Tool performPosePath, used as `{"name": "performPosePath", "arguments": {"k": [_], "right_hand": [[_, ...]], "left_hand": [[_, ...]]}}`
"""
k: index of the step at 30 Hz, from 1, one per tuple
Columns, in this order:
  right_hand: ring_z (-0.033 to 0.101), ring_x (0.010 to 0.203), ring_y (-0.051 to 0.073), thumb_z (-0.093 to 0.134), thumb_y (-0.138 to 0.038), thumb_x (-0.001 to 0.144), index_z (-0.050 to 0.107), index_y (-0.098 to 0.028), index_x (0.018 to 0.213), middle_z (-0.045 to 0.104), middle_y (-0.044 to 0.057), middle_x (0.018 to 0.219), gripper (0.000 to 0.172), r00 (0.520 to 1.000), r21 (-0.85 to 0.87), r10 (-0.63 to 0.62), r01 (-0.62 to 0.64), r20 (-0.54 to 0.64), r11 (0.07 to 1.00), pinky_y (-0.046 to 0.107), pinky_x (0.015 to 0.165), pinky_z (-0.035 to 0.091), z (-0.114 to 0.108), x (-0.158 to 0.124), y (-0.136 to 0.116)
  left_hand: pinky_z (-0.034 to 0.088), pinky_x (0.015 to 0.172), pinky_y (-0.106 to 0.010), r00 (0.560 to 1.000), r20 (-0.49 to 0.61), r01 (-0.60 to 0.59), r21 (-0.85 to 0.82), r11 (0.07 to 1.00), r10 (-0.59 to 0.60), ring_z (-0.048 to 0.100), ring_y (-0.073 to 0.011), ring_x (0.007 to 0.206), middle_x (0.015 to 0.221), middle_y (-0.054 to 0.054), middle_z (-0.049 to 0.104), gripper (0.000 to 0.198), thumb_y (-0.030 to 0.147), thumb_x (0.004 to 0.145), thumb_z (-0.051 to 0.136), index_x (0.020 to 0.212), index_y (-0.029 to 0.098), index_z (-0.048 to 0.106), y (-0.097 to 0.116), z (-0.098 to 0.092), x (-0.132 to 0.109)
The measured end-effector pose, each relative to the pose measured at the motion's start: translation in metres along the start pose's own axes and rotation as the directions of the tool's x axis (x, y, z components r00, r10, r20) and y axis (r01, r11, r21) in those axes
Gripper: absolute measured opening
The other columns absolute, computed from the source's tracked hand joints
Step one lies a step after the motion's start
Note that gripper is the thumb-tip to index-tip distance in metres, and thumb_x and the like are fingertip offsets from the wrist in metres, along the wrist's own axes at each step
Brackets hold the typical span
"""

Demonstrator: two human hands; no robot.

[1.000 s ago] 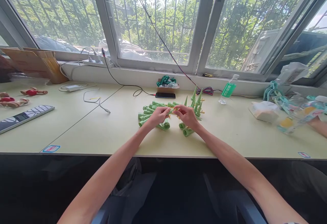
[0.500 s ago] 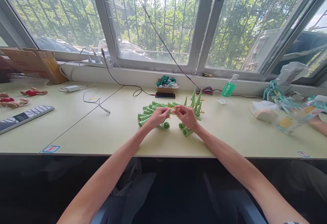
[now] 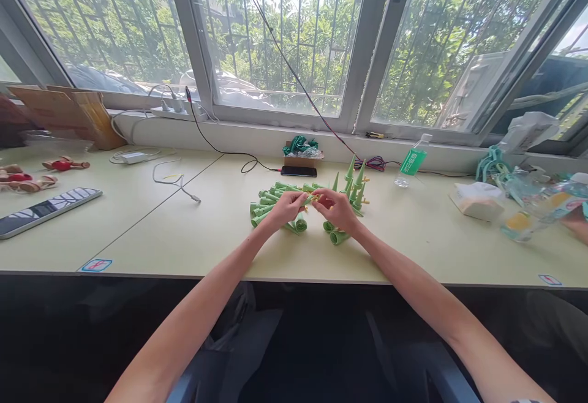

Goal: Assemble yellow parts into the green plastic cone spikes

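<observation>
Above the table, my left hand [image 3: 285,209] pinches a slim green paper cone [image 3: 309,198] close to its tip. My right hand [image 3: 337,208] meets it at the other end, its thumb and forefinger closed on a small yellow piece [image 3: 316,197] at the cone. Fingers partly cover both pieces. Several rolled green cones [image 3: 261,210] lie fanned out beyond and left of my left hand. Beside my right hand, other green cones [image 3: 357,185] point upward, with small yellow pieces sticking out of them. Two wide cone ends [image 3: 339,237] rest below my right wrist.
A phone [image 3: 298,171] and a small box of green wrapping [image 3: 302,149] sit behind the cones. To the right stand a bottle [image 3: 412,161] and a tissue pack [image 3: 478,199]. Cables, a dark flat case [image 3: 50,212] and red-and-wood pieces [image 3: 65,165] lie left.
My view has turned slightly, so the scene sits a little further right. Both hands keep almost the same pose; more of the green cone shows between my fingers.
</observation>
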State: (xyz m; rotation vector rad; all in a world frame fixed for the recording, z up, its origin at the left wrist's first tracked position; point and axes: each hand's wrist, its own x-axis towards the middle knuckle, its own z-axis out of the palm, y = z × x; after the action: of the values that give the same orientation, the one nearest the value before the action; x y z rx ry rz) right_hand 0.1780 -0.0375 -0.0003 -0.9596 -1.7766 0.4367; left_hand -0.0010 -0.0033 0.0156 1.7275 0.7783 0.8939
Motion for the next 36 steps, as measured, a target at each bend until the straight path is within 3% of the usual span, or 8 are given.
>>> {"name": "performPosePath", "arguments": {"k": [8,21,36], "right_hand": [[0.049,0.049,0.01,0.062,-0.041,0.084,0.068,-0.019,0.095,0.057,-0.002,0.059,0.026,0.999,-0.005,0.024,-0.024,-0.027,1.0,0.024,0.049,0.043,-0.0007,0.0006,-0.0034],[0.045,0.036,0.008,0.068,-0.048,0.08,0.071,-0.019,0.09,0.058,-0.003,0.052,0.031,0.997,0.095,0.08,-0.079,-0.002,0.992,0.022,0.038,0.039,-0.0038,0.0002,-0.0051],[0.042,0.031,0.007,0.072,-0.046,0.075,0.069,-0.016,0.082,0.057,-0.004,0.048,0.03,0.988,0.179,0.151,-0.151,0.014,0.972,0.02,0.031,0.033,-0.0037,-0.0009,-0.0034]], "left_hand": [[0.02,0.037,-0.019,1.0,0.008,-0.005,0.011,1.0,0.005,0.025,-0.0032,0.038,0.051,0.006,0.034,0.037,0.047,0.086,0.054,0.068,0.016,0.046,-0.0006,0.0002,0.0003],[0.018,0.038,-0.021,1.0,0.014,0.004,0.0,1.0,-0.004,0.024,-0.0038,0.038,0.052,0.006,0.033,0.036,0.047,0.086,0.054,0.069,0.016,0.05,-0.0057,-0.0029,0.0019],[0.016,0.038,-0.02,1.0,0.012,0.015,-0.009,1.0,-0.015,0.023,-0.0031,0.038,0.05,0.007,0.029,0.039,0.045,0.087,0.055,0.063,0.017,0.041,-0.0036,-0.0026,0.0003]]}}
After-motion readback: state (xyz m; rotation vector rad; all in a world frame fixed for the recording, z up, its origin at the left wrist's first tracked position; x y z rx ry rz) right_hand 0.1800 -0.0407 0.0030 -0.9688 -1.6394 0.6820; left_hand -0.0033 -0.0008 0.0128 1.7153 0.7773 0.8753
